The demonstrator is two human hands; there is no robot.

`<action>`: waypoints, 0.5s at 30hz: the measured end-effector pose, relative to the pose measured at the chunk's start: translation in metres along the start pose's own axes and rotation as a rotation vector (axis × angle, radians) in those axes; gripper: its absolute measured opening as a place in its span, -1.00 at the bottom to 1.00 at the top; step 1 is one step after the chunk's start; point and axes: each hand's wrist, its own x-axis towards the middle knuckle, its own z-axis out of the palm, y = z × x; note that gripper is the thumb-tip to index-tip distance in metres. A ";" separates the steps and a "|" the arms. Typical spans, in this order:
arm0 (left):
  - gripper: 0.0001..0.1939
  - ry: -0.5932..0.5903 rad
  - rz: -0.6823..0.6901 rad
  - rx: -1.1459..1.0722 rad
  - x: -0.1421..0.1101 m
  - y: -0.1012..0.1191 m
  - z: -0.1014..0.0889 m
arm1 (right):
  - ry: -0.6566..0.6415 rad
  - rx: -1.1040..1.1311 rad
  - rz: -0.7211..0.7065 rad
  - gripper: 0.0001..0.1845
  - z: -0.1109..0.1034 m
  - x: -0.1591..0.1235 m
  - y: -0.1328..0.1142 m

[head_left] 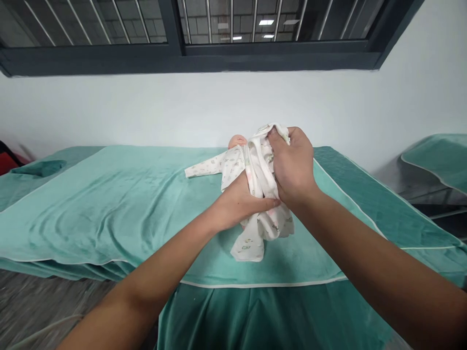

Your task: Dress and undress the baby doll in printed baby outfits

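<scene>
Between my two hands is a bunched white baby garment (260, 170) with small coloured prints, raised above the bed. My right hand (294, 163) pinches its upper edge between thumb and fingers. Lower down on its left side, my left hand (241, 201) grips the cloth, thumb in front and fingers hidden behind the folds. A narrow tube-like end (248, 247) of the cloth hangs below. Behind the garment lies a baby doll (238, 141) in a white printed top (233, 163), one sleeve stretched out to the left. The rest of the doll is mostly hidden.
The bed's green cover (120, 194) has white piping and hangs over the front edge. A white wall (146, 107) and a dark-framed barred window (273, 56) stand behind. At the right is another green-covered piece (441, 158); something red (6, 163) shows at far left.
</scene>
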 end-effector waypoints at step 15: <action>-0.46 -0.009 -0.259 -0.151 -0.013 -0.002 -0.047 | -0.190 -0.011 0.148 -0.62 -0.019 0.002 -0.013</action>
